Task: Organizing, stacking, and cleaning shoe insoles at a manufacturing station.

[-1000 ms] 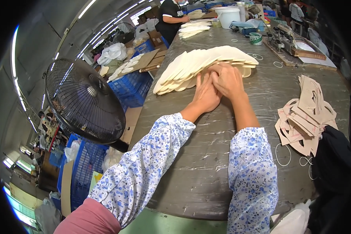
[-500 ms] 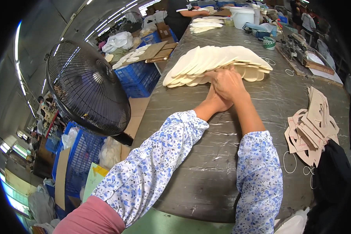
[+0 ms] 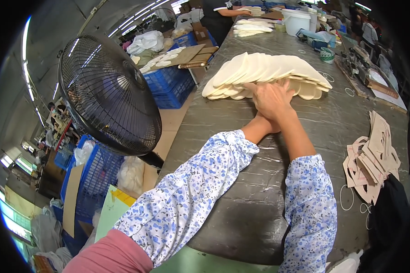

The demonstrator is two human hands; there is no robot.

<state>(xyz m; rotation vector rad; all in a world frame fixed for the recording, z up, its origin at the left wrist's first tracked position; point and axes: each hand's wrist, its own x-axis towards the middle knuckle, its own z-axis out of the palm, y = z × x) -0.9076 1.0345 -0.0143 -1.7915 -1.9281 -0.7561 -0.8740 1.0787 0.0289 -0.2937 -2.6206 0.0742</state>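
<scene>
A fanned stack of cream insole-shaped pieces (image 3: 264,68) lies across the dark, film-covered table. My right hand (image 3: 272,99) is at the stack's near edge, back upward, with its fingers apart and their tips against the pieces. Under and behind it is my left hand (image 3: 263,123), crossing below the right wrist. Only part of the left hand shows, and its fingers are hidden. Both forearms wear white sleeves with blue spots.
A black fan (image 3: 109,93) stands left of the table, near blue crates (image 3: 171,88). Brown card cut-outs (image 3: 373,154) and loose elastic-looking loops (image 3: 347,198) lie right. Farther off are a tape roll (image 3: 326,55), a white bucket (image 3: 297,22), more cream pieces (image 3: 253,27) and another person's arm (image 3: 236,12).
The whole view has shifted, so the table and stack appear farther right. My right hand's fingers look more spread at the stack's near edge. My left hand stays beneath it.
</scene>
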